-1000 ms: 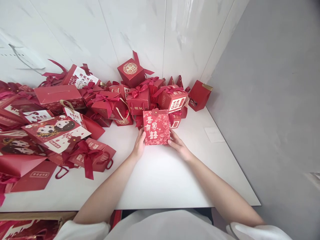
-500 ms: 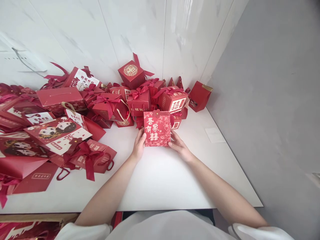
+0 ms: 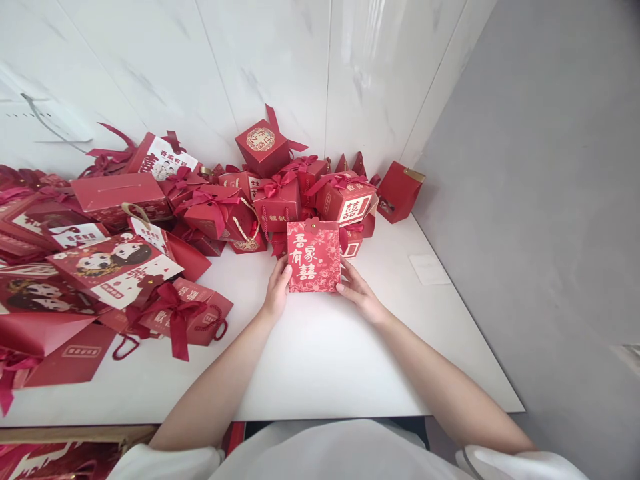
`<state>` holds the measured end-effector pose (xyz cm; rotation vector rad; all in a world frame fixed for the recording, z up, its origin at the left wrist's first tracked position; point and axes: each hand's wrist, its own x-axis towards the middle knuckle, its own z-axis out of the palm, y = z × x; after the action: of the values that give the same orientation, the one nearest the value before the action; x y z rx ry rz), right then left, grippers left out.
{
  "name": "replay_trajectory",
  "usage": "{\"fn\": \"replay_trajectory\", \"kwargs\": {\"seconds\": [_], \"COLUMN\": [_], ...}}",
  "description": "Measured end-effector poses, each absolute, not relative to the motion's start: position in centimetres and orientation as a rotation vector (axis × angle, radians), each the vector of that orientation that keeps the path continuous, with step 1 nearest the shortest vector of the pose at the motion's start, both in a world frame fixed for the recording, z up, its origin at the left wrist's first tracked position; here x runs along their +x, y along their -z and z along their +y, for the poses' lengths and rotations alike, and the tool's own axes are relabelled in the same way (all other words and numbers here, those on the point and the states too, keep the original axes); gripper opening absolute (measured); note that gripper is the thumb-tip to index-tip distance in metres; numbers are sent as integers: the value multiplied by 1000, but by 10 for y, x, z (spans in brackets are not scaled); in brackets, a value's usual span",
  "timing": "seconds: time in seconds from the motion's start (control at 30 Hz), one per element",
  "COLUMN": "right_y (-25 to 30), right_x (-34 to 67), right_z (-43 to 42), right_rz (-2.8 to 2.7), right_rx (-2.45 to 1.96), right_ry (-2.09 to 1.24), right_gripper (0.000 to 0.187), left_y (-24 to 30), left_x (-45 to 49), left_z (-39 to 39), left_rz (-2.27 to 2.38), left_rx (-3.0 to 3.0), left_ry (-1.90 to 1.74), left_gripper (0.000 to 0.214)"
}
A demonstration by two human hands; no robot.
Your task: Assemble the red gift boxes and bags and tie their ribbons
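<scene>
A red gift box (image 3: 314, 259) with a pale floral print, cream lettering and a flower-shaped clasp at its top faces me above the white table. My left hand (image 3: 278, 287) is closed on its left side, the thumb at the lower left edge. On the opposite side my right hand (image 3: 361, 293) grips the lower right edge, thumb in front and fingers along the side. Just behind the held box stands a red box with a ribbon bow (image 3: 278, 203). To its right sits another ribboned red box (image 3: 347, 199) with a white label.
Many red boxes and bags crowd the left, including a bag with two cartoon faces (image 3: 116, 268) and a bowed box (image 3: 186, 310). A white paper square (image 3: 429, 269) lies at right. A grey wall (image 3: 545, 200) borders the table. Below left is an open carton (image 3: 65, 437).
</scene>
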<state>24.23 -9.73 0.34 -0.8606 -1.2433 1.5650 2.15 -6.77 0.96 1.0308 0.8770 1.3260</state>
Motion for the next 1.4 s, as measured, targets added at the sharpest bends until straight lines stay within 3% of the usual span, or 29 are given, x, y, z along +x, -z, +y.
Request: {"fn": "replay_trajectory", "kwargs": {"seconds": [0.17, 0.37, 0.5, 1.07, 1.4], "right_y": [-2, -7, -10, -14, -30], "right_x": [239, 245, 258, 261, 261], "right_z": [-100, -107, -107, -104, -112], "right_rz": [-1315, -1441, -1546, -1462, -1283], "right_rx": [-875, -1117, -1148, -1204, -1141], "right_ry": [-1449, -677, -453, -482, -823], "right_gripper": [71, 61, 43, 35, 32], "left_y": [-10, -14, -18, -19, -23], "left_x": [21, 15, 16, 17, 15], "left_z": [-67, -69, -73, -73, -76], "left_rz": [894, 938, 943, 928, 874], "left_rx": [1043, 1172, 1216, 1240, 1333], "left_ry": [-1355, -1329, -1263, -1211, -1188], "left_gripper": [43, 42, 44, 44, 47]}}
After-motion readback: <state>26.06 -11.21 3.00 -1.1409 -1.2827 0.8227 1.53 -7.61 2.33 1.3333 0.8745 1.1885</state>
